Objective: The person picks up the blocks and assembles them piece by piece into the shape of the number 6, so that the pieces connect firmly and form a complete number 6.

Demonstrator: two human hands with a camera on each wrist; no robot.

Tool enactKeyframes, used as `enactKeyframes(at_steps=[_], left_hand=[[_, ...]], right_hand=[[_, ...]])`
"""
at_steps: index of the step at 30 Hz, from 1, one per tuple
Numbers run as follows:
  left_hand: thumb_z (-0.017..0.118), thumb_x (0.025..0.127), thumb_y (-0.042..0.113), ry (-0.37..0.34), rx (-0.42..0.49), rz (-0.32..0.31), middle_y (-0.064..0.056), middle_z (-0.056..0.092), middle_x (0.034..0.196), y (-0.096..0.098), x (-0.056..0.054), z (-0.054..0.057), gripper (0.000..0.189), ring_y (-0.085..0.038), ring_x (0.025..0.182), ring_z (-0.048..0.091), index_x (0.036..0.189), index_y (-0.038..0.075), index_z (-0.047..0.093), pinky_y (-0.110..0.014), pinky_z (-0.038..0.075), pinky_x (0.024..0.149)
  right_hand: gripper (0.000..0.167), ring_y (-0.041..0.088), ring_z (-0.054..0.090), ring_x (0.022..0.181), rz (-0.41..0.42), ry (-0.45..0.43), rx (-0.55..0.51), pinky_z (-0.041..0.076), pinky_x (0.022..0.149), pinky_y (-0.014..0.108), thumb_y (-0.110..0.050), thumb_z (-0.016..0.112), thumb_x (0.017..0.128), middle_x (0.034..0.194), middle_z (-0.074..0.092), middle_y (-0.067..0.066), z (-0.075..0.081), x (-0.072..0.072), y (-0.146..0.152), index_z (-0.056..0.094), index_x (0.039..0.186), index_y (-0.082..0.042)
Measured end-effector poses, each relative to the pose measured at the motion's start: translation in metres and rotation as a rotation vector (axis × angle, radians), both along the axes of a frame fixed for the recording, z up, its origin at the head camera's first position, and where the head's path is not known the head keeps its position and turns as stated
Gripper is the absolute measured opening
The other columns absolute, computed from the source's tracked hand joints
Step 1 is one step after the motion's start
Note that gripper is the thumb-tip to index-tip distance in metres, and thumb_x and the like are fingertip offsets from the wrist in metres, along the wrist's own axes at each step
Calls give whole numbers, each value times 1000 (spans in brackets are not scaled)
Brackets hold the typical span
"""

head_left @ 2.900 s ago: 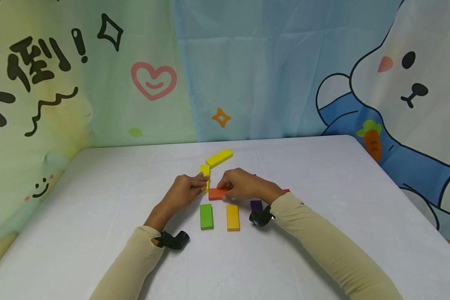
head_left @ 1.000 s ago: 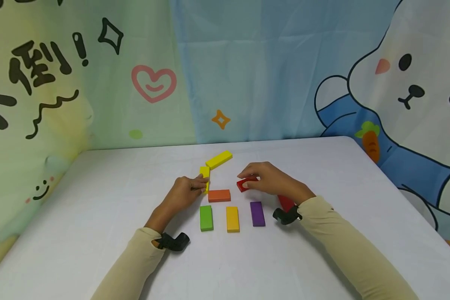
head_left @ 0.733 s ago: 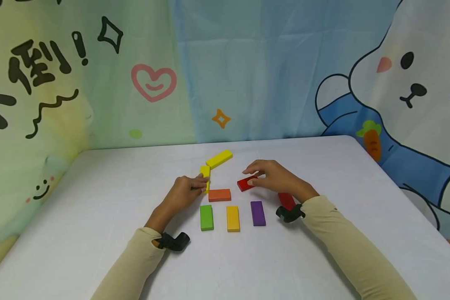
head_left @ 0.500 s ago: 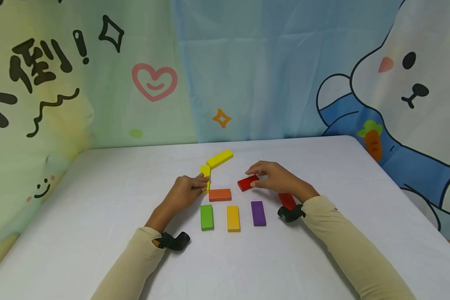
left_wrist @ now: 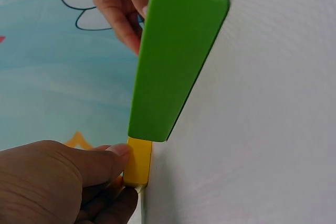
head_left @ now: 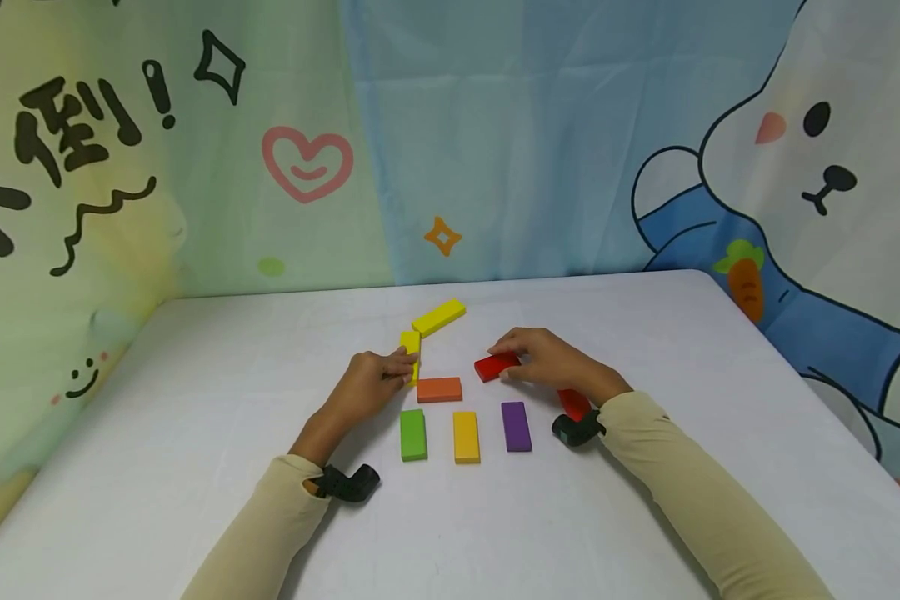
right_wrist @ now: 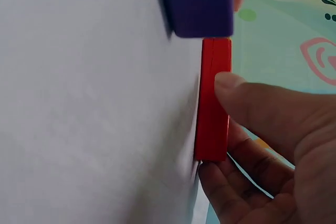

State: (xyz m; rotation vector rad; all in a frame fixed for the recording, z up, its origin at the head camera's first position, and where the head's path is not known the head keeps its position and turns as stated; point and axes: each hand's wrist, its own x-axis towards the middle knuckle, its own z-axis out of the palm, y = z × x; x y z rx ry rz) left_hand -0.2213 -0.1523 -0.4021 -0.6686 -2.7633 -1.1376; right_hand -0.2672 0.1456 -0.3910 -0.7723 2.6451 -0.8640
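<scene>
My left hand [head_left: 371, 383] pinches the near yellow wooden block [head_left: 410, 342], which lies lengthwise away from me. In the left wrist view, the thumb presses that yellow block's [left_wrist: 137, 163] side with fingers below it. At the right, my right hand [head_left: 551, 360] holds a slanted red wooden block [head_left: 493, 367] between thumb and fingers. The right wrist view shows the thumb on the red block's [right_wrist: 213, 119] long side and fingertips at its end. Between the hands an orange block [head_left: 439, 390] lies crosswise, its left end close to the held yellow one.
Another yellow block [head_left: 438, 317] lies slanted at the back. Nearer me lie a green block [head_left: 413, 435], an amber block [head_left: 466, 437] and a purple block [head_left: 517, 427] in a row. A second red block [head_left: 574, 404] is partly hidden under my right wrist. White cloth [head_left: 435, 533] covers the table.
My right hand has left the orange block and moved right to the red block, which came to lie slanted; its fingers loosened, then closed on it again. The left hand stays on the yellow block.
</scene>
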Motion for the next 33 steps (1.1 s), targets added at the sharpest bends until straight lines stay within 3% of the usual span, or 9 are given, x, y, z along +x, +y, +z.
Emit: enactKeyframes(at_steps=[20, 33], left_hand=[[68, 87, -7, -45, 2, 26, -6, 66, 121, 0, 0, -1, 25, -21, 127, 51, 111, -3, 71, -36, 41, 103], [68, 88, -5, -45, -10, 35, -6, 66, 121, 1, 0, 0, 25, -21, 127, 50, 112, -3, 70, -37, 41, 103]], right_hand=[[36, 21, 56, 102, 9, -1, 15, 49, 93, 38, -17, 78, 84, 109, 64, 1, 2, 0, -2, 70, 119, -10], [36, 22, 54, 106, -43, -61, 10, 48, 93, 41, -19, 77, 85, 112, 64, 1, 6, 6, -2, 71, 120, -13]])
